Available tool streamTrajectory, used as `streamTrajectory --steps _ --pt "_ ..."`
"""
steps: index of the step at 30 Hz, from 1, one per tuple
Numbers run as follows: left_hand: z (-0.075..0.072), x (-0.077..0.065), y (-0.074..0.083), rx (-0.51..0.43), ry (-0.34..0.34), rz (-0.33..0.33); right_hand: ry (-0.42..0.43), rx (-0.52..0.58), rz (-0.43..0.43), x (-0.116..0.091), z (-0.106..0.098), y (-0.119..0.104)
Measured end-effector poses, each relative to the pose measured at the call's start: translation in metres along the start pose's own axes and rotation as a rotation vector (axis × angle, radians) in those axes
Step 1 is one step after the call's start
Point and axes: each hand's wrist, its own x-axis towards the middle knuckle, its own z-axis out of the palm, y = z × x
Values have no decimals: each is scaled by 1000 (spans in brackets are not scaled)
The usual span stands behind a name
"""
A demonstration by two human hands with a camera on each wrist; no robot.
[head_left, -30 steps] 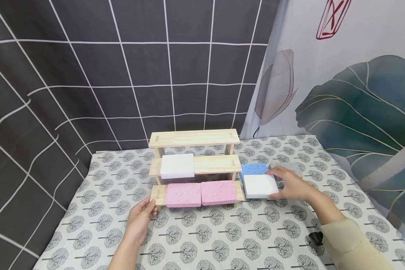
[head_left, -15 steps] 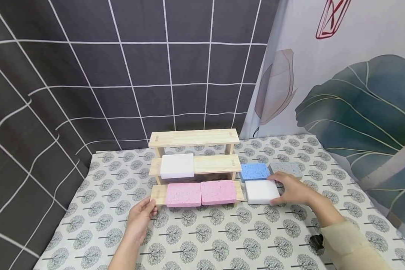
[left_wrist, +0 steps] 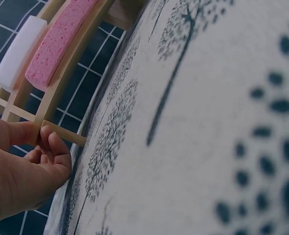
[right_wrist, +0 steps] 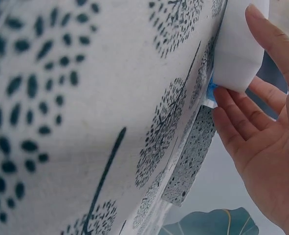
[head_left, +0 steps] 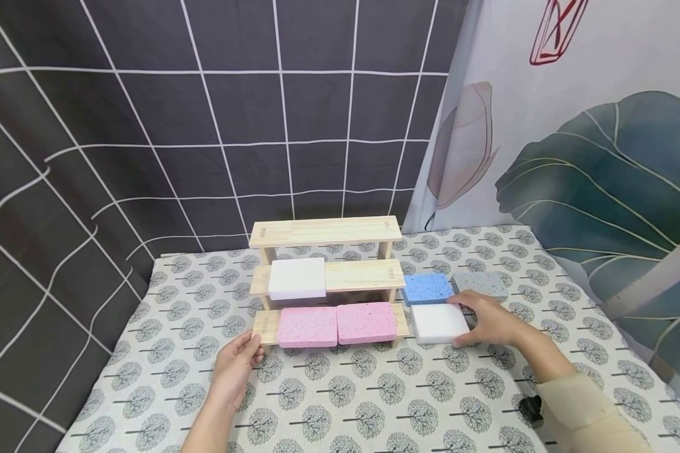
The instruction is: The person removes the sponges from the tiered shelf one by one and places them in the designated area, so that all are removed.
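In the head view, my right hand pinches a flat white block, right of the stepped wooden rack, in front of the blue sponge; my left hand grips the rack's end. Left wrist: pitted pink sponge. Right wrist: the block looks smooth, the grey sponge porous.

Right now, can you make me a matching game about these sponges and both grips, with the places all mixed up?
1. pink sponges
2. gray sponge
3. left grip
4. right grip

A. pinching a white sponge
B. lying on the bottom shelf
C. holding the bottom shelf's left end
D. on the tablecloth, right of the blue sponge

Right pairs: 1-B, 2-D, 3-C, 4-A
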Motion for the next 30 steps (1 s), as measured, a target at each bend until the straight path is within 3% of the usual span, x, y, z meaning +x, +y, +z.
streamTrajectory --steps 11,20,25,30 --pt "0 -1 0 -10 8 -11 38 50 31 -3 -4 -4" --pt "0 0 0 -13 -3 5 224 165 -16 9 -4 -12" --pt "0 0 0 -16 -3 2 332 163 -43 17 -5 -25" --pt "0 -1 0 -12 4 -2 387 214 -88 25 -7 -39"
